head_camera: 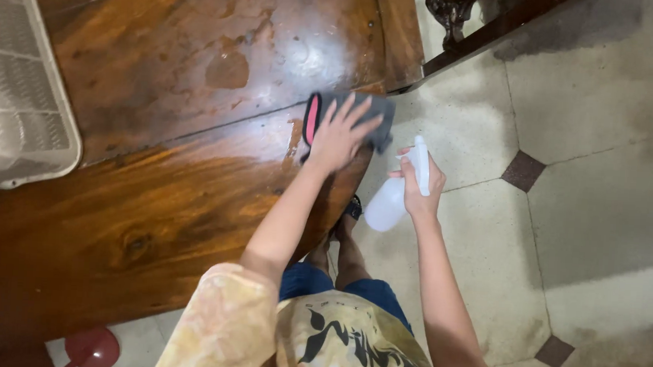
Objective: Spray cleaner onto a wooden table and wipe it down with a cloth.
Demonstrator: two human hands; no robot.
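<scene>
A grey folded cloth with a pink edge (348, 118) lies near the rim of the glossy brown wooden bench (179, 161), pressed flat under the person's left hand (340, 139). That hand's fingers (360, 114) are spread wide and released, resting on top of the cloth rather than gripping it, with the pink edge showing just beside the little-finger side and the grey fabric sticking out past the fingertips. The bench surface around the cloth gleams with wet-looking patches and a darker blotch (227, 68) farther in. The right hand (419, 185) hangs just off the bench edge, over the floor, and its fingers are clenched around the neck of a white translucent plastic spray bottle (397, 187); the nozzle end points up toward the cloth and the rounded body hangs down toward the person's legs. The two hands are near each other but not touching. On the far left of the bench sits a pale grey mesh-topped panel (19, 85). Below, the speckled cream tiled floor (602, 183) has small dark diamond insets (523, 171). A round red plastic thing (93, 348) lies on the floor by the bench's near edge. A dark carved wooden piece of furniture (462, 12) stands beyond the bench corner.
</scene>
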